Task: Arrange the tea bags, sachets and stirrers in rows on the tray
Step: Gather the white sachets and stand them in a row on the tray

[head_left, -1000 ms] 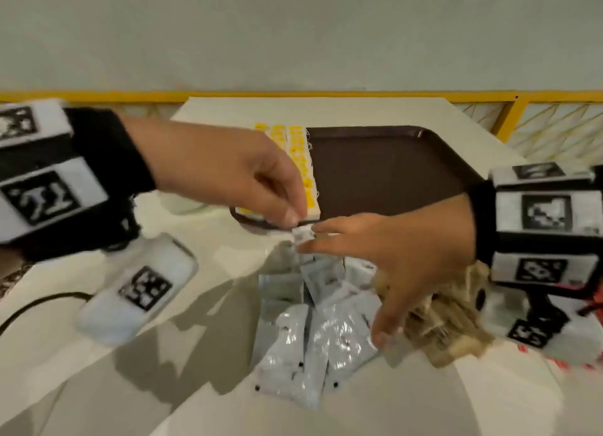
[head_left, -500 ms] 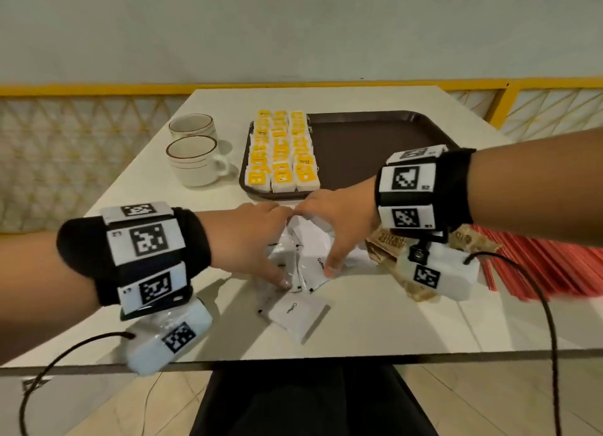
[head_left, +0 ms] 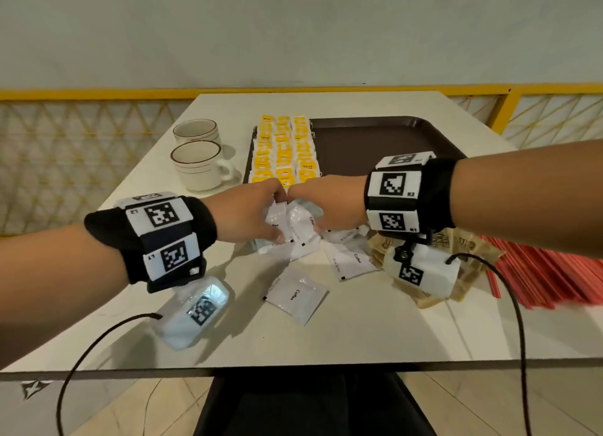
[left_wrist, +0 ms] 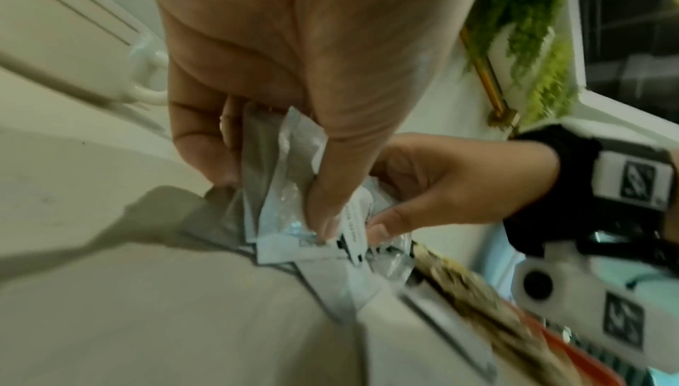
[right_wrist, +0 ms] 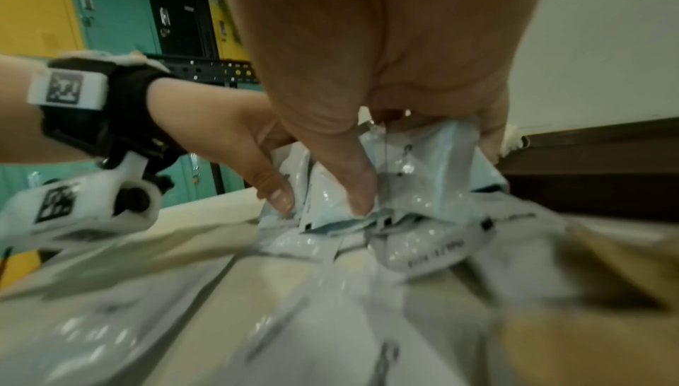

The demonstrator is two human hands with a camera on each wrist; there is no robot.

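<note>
A brown tray (head_left: pixel 375 135) lies at the back of the table, with yellow tea bags (head_left: pixel 284 151) in rows on its left part. In front of it is a pile of white coffee sachets (head_left: pixel 293 226). My left hand (head_left: pixel 261 217) and right hand (head_left: pixel 326 204) meet over this pile. In the left wrist view my thumb and fingers grip a bunch of sachets (left_wrist: pixel 290 177) standing on edge. In the right wrist view my right hand holds sachets (right_wrist: pixel 422 166) the same way. Brown sachets (head_left: pixel 473 249) and red stirrers (head_left: pixel 548 272) lie on the table to the right.
Two white cups (head_left: pixel 199 164) stand left of the tray. One loose sachet (head_left: pixel 295 297) lies near the table's front edge, another (head_left: pixel 350 262) beside the brown ones. A yellow railing (head_left: pixel 98 94) runs behind the table.
One second ago both hands pinched a single sachet above the pile. They have come down into the pile and closed round bunches of sachets. Since half a second ago they have hardly moved.
</note>
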